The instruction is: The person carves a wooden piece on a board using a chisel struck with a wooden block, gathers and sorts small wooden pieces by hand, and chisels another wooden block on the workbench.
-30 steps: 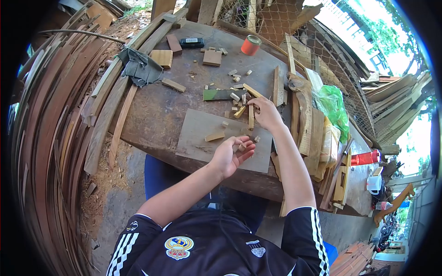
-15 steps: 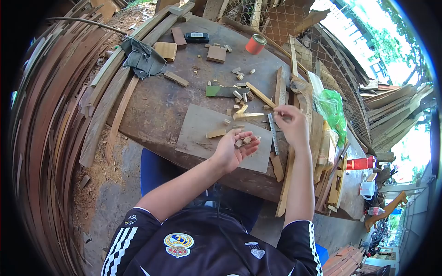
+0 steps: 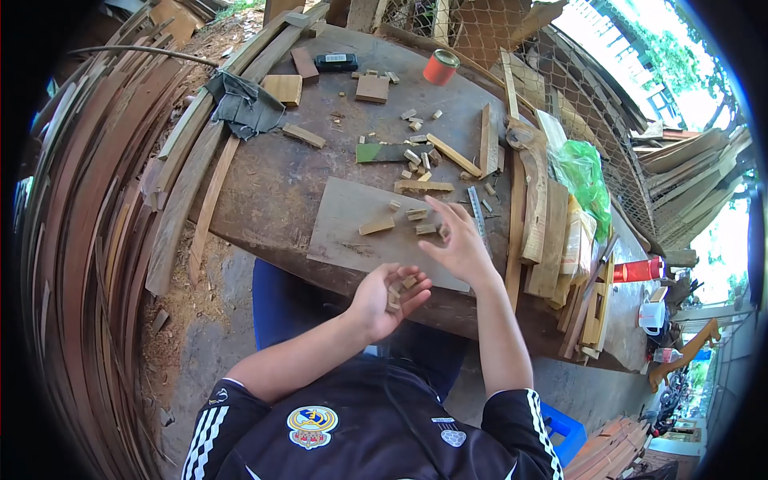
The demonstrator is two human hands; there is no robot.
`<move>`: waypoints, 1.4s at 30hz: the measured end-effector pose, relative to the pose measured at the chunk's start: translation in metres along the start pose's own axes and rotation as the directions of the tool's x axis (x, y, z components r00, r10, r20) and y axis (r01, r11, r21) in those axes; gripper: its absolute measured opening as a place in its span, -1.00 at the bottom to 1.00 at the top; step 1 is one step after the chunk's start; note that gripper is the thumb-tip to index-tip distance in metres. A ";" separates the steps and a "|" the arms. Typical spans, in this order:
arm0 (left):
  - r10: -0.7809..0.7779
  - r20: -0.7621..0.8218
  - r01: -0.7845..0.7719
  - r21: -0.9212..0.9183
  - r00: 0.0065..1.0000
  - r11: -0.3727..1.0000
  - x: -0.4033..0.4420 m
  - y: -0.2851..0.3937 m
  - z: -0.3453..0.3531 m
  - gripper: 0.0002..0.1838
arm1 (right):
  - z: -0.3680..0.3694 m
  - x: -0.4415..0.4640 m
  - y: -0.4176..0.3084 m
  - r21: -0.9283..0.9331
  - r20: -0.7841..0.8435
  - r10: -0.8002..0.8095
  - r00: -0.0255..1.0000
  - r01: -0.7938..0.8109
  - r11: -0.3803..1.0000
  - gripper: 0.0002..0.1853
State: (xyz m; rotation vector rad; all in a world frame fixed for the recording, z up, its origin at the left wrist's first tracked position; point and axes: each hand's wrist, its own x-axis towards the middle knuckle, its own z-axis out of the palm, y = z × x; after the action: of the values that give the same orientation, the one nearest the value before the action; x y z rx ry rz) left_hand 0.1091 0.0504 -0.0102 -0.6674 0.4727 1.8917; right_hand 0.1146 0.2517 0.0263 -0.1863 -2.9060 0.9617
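Small wooden pieces (image 3: 394, 294) lie in the cupped palm of my left hand (image 3: 382, 302), which is turned up with its fingers curled around them, just off the near edge of a flat board (image 3: 332, 232). Above the board's right part hovers my right hand (image 3: 458, 244), thumb and fingers apart, nothing visible between them. Just left of its fingers, small wood blocks (image 3: 417, 214) rest on the board. A longer block (image 3: 376, 227) lies further left, and a wooden strip (image 3: 424, 186) crosses near the far edge. A metal ruler (image 3: 475, 206) lies beside my right hand.
Farther back are an orange can (image 3: 440, 68), a black case (image 3: 336, 62), a square block (image 3: 372, 88) and a green-and-dark strip (image 3: 384, 152). A grey cloth (image 3: 246, 106) hangs at the left edge. Planks and a green bag (image 3: 582, 180) line the right side.
My right hand has moved left from the planks to above the board. My left hand has drawn nearer my body with its pieces. Small blocks now show on the board beside my right fingers.
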 end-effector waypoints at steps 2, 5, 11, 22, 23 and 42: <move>0.056 -0.016 -0.056 0.009 0.998 0.998 -0.010 0.005 0.000 -0.64 | 0.012 0.009 -0.003 0.005 -0.026 -0.089 0.996 0.089 0.996 -0.32; 0.129 -0.016 -0.129 0.022 0.992 0.991 -0.020 0.015 0.006 -0.61 | 0.019 0.020 -0.006 -0.049 0.018 -0.157 0.987 0.158 0.986 -0.46; 0.126 0.085 -0.126 -0.001 0.988 0.992 -0.016 0.026 0.008 -0.59 | -0.023 0.000 -0.055 0.288 0.163 -0.050 0.985 0.001 0.958 -0.52; 0.205 0.011 -0.205 -0.018 0.979 0.979 -0.002 0.032 0.009 -0.70 | 0.025 0.057 -0.014 -0.001 0.017 -0.182 0.983 0.183 0.983 -0.56; 0.210 -0.001 -0.210 -0.026 0.978 0.977 -0.005 0.033 0.010 -0.70 | 0.029 0.060 -0.011 -0.016 0.026 -0.177 0.984 0.177 0.984 -0.57; 0.103 0.070 -0.101 -0.039 0.992 0.994 -0.005 0.037 0.002 -0.83 | 0.009 0.072 0.034 -0.196 -0.194 -0.158 0.968 0.120 0.973 -0.75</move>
State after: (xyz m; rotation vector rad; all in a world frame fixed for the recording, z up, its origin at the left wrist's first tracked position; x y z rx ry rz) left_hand 0.0763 0.0335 -0.0044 -0.6063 0.4357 2.0172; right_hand 0.0451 0.2837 0.0008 -0.0847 -2.7670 0.6130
